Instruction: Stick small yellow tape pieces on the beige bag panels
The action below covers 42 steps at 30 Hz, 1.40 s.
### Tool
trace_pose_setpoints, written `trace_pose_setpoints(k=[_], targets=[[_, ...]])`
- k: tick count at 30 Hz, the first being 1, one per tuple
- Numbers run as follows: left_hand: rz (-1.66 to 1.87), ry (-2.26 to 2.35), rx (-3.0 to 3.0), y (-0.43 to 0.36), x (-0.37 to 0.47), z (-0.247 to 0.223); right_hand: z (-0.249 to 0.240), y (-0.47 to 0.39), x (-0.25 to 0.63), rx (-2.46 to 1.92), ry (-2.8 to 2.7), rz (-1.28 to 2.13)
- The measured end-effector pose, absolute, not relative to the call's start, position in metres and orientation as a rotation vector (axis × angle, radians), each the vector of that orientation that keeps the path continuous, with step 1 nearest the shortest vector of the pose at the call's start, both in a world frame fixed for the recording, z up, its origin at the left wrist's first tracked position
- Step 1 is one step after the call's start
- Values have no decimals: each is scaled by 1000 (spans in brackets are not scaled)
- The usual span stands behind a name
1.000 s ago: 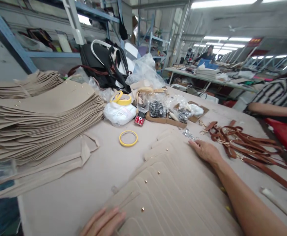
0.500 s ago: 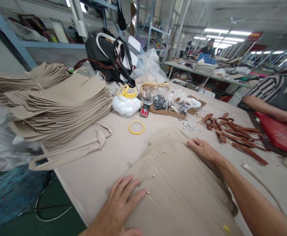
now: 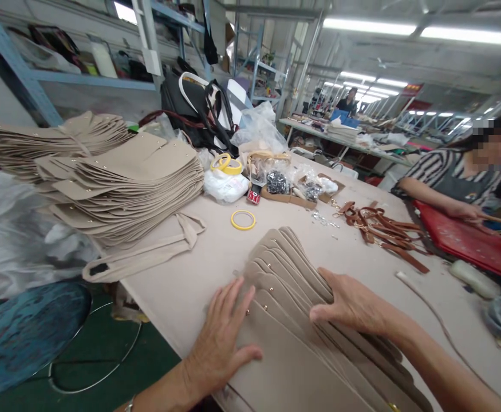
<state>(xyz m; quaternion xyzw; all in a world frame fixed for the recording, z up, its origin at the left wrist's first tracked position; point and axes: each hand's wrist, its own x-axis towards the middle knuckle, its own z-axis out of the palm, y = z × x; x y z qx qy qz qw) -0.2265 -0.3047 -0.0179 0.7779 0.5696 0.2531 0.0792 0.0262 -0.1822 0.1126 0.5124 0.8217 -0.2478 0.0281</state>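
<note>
A fanned stack of beige panels (image 3: 293, 349) with small gold studs lies on the table in front of me. Along its left edge rests my left hand (image 3: 220, 335), fingers stretched out and thumb spread over the top panel. My right hand (image 3: 348, 300) grips the right edge of the stack, its thumb on top and its fingers partly hidden down the side. The panels' rounded far ends are spread in steps between both hands. Beyond them lies a yellow tape roll (image 3: 243, 220).
Taller piles of beige panels (image 3: 147, 183) and a beige strap (image 3: 147, 254) occupy the left. Bagged hardware (image 3: 278, 182) sits at the back. Brown straps (image 3: 379, 229) and a cord (image 3: 430, 315) lie rightward. A co-worker (image 3: 443, 177) handles a red bag (image 3: 460, 237). A blue stool (image 3: 31, 337) stands lower left.
My right hand has come nearer, its thumb now over the panels' edge. The panels' far ends have fanned and bunched. My left hand has shifted slightly up and right. The view has turned right.
</note>
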Motion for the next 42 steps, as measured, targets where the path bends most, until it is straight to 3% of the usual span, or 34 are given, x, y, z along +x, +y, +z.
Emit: trace_pose_setpoints(k=[11,26,30,35,42], targets=[[1196,1716,2379,-315,-222,-13,139,-256,-26,1419,2348,-522],[1193,1703,2225,-294,-195,16,125,-236,-3,1602,2439,-425],[1289,1512,1766,-332,-210,11,120,-221,10,1599,2469,-395],[555,1071,727,-365,-202,0,115,-195,23,1636,2448,-433],[731,899,221,-333,-170,4,123,-206,21,1612,2435,-551]])
